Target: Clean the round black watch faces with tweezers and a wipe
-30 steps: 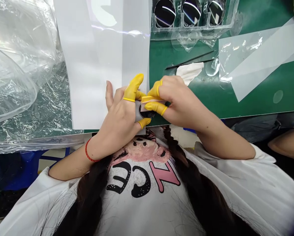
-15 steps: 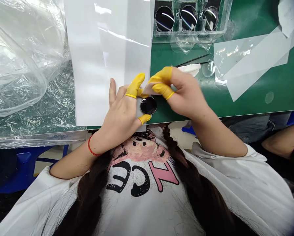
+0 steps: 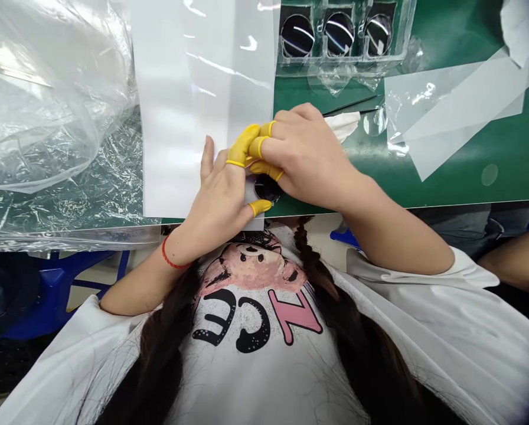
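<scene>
My left hand [image 3: 218, 198], with yellow finger cots and a red string bracelet, grips a small grey piece [image 3: 249, 192] carrying a round black lens [image 3: 267, 188]. My right hand [image 3: 304, 156] lies over the lens and covers most of it, its yellow-cotted fingertips pressed against my left fingers. Between those fingertips, only a thin edge of a small film tab [image 3: 252, 164] shows. The rest of the tab is hidden. Both hands are touching each other just above the lens.
A clear blister tray [image 3: 339, 35] holds round lenses beyond my hands. Dark tweezers [image 3: 348, 105], a white cloth [image 3: 344, 125] and clear film strips [image 3: 459, 112] lie on the green mat [image 3: 446, 183]. A white sheet [image 3: 185, 106] and a plastic bag [image 3: 47, 88] lie to the left. A co-worker's arm [image 3: 516, 265] shows at right.
My right hand has moved left and down from beside the lens to over it, now hiding most of the lens and the film tab. My left hand has barely moved.
</scene>
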